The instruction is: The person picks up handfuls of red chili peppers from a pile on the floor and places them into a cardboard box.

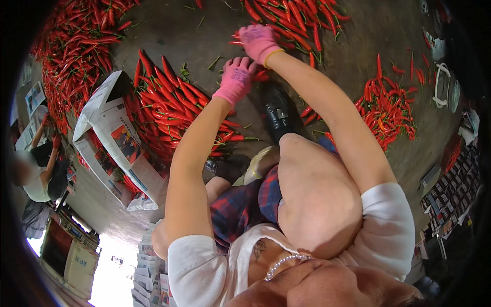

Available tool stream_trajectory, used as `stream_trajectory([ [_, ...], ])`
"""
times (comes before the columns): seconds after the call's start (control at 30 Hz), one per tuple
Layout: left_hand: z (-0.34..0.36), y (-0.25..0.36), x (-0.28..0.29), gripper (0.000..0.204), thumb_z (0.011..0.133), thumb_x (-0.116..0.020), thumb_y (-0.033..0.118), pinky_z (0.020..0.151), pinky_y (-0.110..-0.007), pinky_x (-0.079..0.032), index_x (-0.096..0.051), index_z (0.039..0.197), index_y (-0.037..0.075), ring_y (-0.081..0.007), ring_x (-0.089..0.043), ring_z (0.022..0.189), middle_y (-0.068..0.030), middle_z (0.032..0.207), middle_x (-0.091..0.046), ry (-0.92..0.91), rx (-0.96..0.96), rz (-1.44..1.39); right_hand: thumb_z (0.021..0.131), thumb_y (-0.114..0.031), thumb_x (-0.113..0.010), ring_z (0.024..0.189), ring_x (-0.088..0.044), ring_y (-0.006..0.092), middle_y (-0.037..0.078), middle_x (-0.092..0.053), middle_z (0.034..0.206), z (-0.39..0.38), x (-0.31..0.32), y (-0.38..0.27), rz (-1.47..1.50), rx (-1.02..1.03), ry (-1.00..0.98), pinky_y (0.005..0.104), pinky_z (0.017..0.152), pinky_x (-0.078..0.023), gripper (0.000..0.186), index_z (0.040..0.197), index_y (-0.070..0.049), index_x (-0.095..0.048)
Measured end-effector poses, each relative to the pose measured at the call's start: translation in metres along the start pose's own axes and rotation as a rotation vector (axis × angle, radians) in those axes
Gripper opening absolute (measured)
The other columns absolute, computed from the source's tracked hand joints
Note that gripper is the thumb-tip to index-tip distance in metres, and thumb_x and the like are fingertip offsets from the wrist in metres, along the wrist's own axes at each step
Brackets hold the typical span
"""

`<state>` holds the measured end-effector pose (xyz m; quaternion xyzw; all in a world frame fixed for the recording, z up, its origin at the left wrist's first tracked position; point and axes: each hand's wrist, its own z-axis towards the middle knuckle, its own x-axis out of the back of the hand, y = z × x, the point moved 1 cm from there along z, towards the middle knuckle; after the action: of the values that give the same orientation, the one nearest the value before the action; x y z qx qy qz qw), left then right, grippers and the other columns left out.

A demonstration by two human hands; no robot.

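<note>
Both my hands wear pink knitted gloves and reach over the floor. My right hand [258, 43] curls, palm down, around red chili peppers beside a fanned pile of chili peppers [294, 19]; red tips poke out past its fingers. Just below and to its left, my left hand [237, 81] is closed with bent fingers, and what lies under them is hidden. A few red chilies show between this hand and my black shoe [279, 110]. Another neat heap of red chilies [171, 105] lies to the left of my left wrist.
Folded newspaper sheets [120, 138] stand around chilies at left. A large chili heap [76, 56] spreads at far left, a smaller one [386, 112] at right. Another person [41, 174] crouches at the left edge. A white-strapped object [442, 84] lies at far right.
</note>
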<state>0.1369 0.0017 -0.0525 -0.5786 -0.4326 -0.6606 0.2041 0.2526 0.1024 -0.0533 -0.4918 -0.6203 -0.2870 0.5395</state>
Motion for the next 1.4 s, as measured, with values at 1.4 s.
stream_trajectory([
  [1.4,0.080,0.038,-0.016,0.026,0.087,-0.063,0.006,0.074,-0.027,-0.051,-0.062,0.113,0.006,-0.0136,-0.065,0.085,-0.0015,0.096,-0.068,0.501,0.747,-2.028,0.072,-0.016,-0.066,0.083,-0.066,0.0183,0.010,-0.071,0.093,-0.043,0.028,0.089,1.130,-0.290,-0.026,0.0332,0.077,-0.052,0.045,0.115,-0.001,-0.064],
])
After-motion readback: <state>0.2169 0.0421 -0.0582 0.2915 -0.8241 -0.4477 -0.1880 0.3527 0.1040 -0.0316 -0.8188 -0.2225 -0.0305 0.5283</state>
